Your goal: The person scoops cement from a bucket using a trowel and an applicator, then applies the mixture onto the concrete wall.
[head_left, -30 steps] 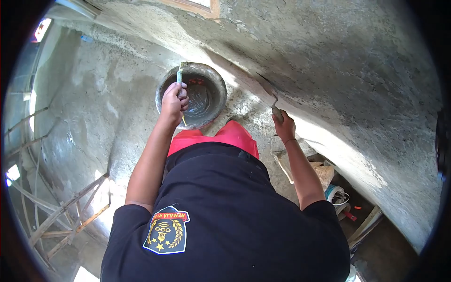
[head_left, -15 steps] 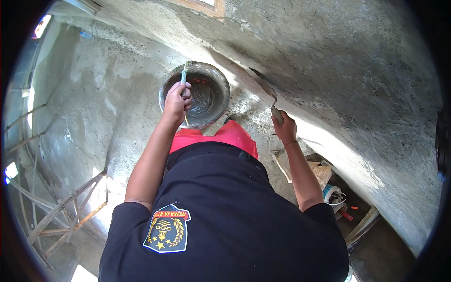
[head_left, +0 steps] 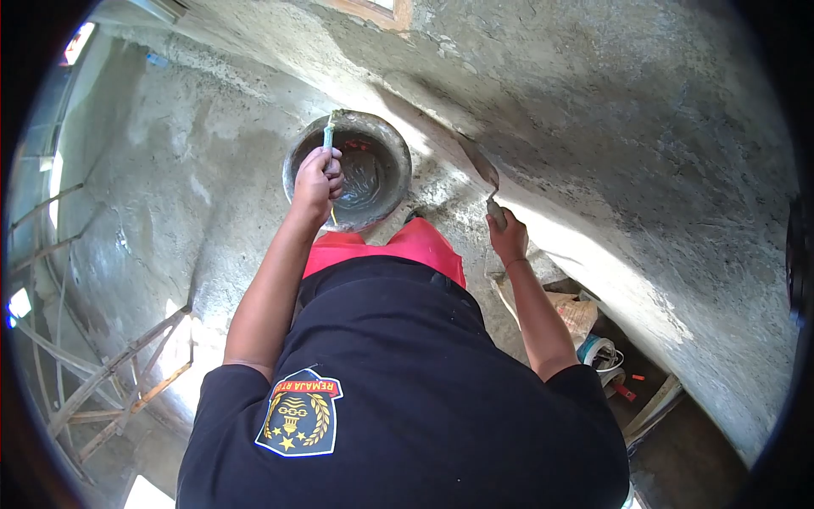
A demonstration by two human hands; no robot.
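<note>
My left hand is closed around the pale blue handle of a tool, which points away from me over a round, dark basin. The tool's far end looks crusted; its kind is not clear. Grey wet material and a few reddish bits show inside the basin. To the right, my right hand grips the handle of a trowel. Its blade is beside the rough grey wall; whether they touch I cannot tell.
Wooden poles form a frame at the left. By the wall at lower right are a sack, a white-and-blue bucket and small red items. A wooden frame edge shows at the top.
My right hand and the trowel have shifted slightly, and the blade appears turned to a different angle. My left hand keeps its hold on the tool over the basin.
</note>
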